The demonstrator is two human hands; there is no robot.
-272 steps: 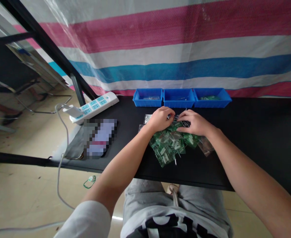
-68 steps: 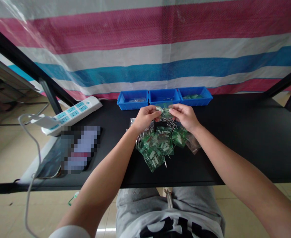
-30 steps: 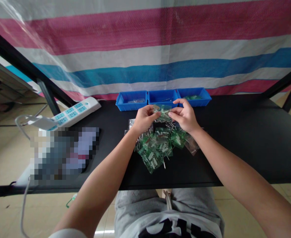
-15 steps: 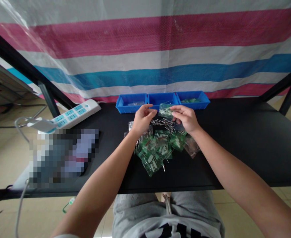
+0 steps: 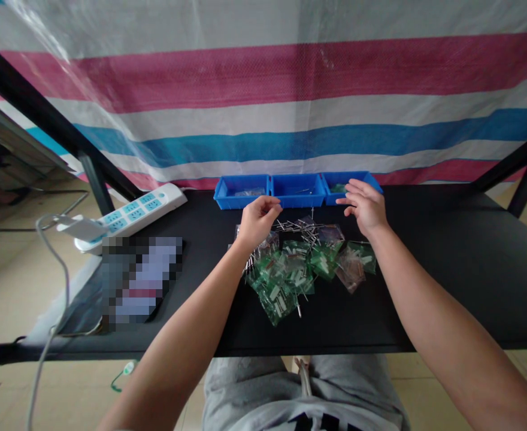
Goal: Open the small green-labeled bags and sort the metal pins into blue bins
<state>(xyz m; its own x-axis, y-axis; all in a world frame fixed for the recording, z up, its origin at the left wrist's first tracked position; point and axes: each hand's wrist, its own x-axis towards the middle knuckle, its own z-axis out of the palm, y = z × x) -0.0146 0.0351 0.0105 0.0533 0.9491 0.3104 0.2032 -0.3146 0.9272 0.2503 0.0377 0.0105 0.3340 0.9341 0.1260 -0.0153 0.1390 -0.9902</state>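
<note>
My left hand point(image 5: 257, 218) hovers over the far end of a pile of small clear bags with green parts point(image 5: 290, 272); its fingers are curled into a pinch, and I cannot see what is in them. Loose metal pins point(image 5: 297, 226) lie between my hands. My right hand point(image 5: 365, 203) is open with fingers spread and empty, just in front of the right blue bin point(image 5: 373, 179), which has green pieces in it. The middle blue bin point(image 5: 297, 202) and the left blue bin point(image 5: 241, 203) stand beside it in a row.
All of this lies on a black table point(image 5: 447, 269). A white power strip point(image 5: 131, 212) with a cable lies at the left, with a blurred flat object point(image 5: 140, 278) in front of it. A striped tarp point(image 5: 290, 108) hangs behind, and black frame posts point(image 5: 93, 179) stand at both sides.
My right hand let go of the small clear bag it held between both hands, moved right toward the right bin and opened. My left hand stayed curled over the pile.
</note>
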